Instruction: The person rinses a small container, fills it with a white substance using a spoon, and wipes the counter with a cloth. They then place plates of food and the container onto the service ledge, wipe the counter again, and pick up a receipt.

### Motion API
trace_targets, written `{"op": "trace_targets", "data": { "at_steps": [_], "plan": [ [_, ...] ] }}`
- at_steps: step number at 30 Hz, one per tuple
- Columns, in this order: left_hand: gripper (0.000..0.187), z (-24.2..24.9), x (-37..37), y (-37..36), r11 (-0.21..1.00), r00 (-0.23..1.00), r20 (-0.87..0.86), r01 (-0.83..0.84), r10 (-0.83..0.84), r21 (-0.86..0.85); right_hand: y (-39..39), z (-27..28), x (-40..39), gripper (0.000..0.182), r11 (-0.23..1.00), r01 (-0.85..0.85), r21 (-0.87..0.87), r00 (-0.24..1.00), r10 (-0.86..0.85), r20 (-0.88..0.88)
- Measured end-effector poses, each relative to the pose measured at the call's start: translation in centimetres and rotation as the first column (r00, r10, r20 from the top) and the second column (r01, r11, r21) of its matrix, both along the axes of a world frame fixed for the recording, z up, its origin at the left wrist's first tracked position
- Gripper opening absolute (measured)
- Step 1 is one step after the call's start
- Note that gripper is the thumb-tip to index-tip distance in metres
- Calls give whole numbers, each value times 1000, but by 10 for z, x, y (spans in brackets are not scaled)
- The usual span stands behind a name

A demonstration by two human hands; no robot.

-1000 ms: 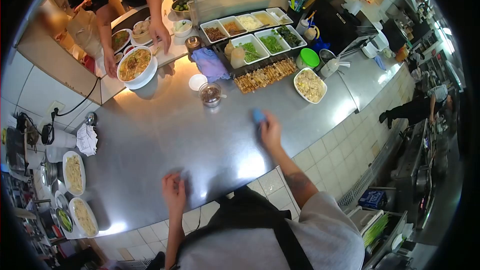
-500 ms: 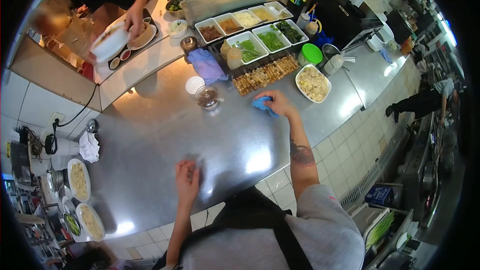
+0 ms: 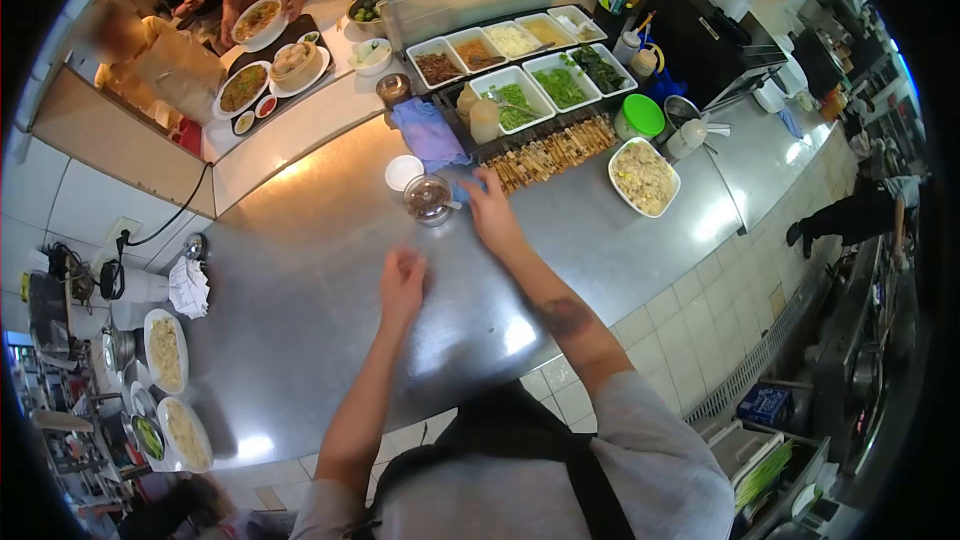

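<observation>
My right hand (image 3: 488, 205) is over the steel counter, its fingers closed on a blue cloth (image 3: 462, 191) that is mostly hidden behind them. Just left of the cloth stands a glass jar (image 3: 428, 198) with dark contents and a spoon, beside a round white lid (image 3: 404, 173). My left hand (image 3: 403, 282) hovers above the counter below the jar, fingers loosely curled and slightly blurred, with nothing visible in it. Beyond my right hand lies a row of grilled skewers (image 3: 550, 153). A white dish of fried rice (image 3: 643, 177) sits to their right.
Behind the skewers are topping trays (image 3: 560, 82), squeeze bottles and a green-lidded tub (image 3: 642, 116). A folded purple cloth (image 3: 428, 132) lies by the trays. Oval plates (image 3: 166, 352) line the left edge. Across the pass, another person's hands hold a bowl (image 3: 259, 23).
My right hand has moved left with the blue cloth, towards the jar. My left hand has moved up and slightly right. The other person's bowl is now level, and more plated food shows.
</observation>
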State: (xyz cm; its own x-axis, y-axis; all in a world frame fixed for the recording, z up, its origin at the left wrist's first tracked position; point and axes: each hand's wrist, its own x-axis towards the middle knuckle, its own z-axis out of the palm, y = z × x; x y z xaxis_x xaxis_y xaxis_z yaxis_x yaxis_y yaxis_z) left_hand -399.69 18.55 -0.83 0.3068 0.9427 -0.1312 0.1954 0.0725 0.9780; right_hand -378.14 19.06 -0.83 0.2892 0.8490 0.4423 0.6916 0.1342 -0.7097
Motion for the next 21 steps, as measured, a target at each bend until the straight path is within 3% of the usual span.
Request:
{"op": "trace_targets", "data": {
  "at_steps": [3, 6, 9, 13, 15, 18, 19, 21],
  "plan": [
    [52, 4, 36, 22, 925, 921, 293, -146, 257, -352, 38, -32, 2, 32, 999, 11, -36, 912, 5, 410],
    [54, 12, 54, 39, 862, 838, 425, -99, 341, -497, 26, -55, -7, 31, 996, 76, 41, 920, -86, 382],
    [55, 1, 62, 52, 867, 846, 423, -87, 324, -491, -31, -40, -10, 31, 999, 43, -28, 982, -37, 184],
    [61, 4, 85, 62, 863, 854, 416, -70, 311, -500, -112, -24, -19, 40, 980, 101, -173, 991, -114, -70],
    [64, -3, 95, 65, 874, 847, 438, -61, 300, -481, -147, -29, -36, 40, 988, 33, -150, 999, -39, -38],
    [64, 1, 87, 56, 886, 897, 372, -44, 238, -461, -188, -17, -62, 40, 971, -162, -173, 976, 132, -171],
    [63, 2, 79, 50, 893, 917, 337, -43, 213, -448, -190, -15, -61, 41, 979, -127, -158, 955, 78, -287],
    [57, -15, 48, 30, 978, 966, 252, -12, 64, -206, -195, -11, -57, 42, 987, -55, -152, 859, -31, -511]
  ]
}}
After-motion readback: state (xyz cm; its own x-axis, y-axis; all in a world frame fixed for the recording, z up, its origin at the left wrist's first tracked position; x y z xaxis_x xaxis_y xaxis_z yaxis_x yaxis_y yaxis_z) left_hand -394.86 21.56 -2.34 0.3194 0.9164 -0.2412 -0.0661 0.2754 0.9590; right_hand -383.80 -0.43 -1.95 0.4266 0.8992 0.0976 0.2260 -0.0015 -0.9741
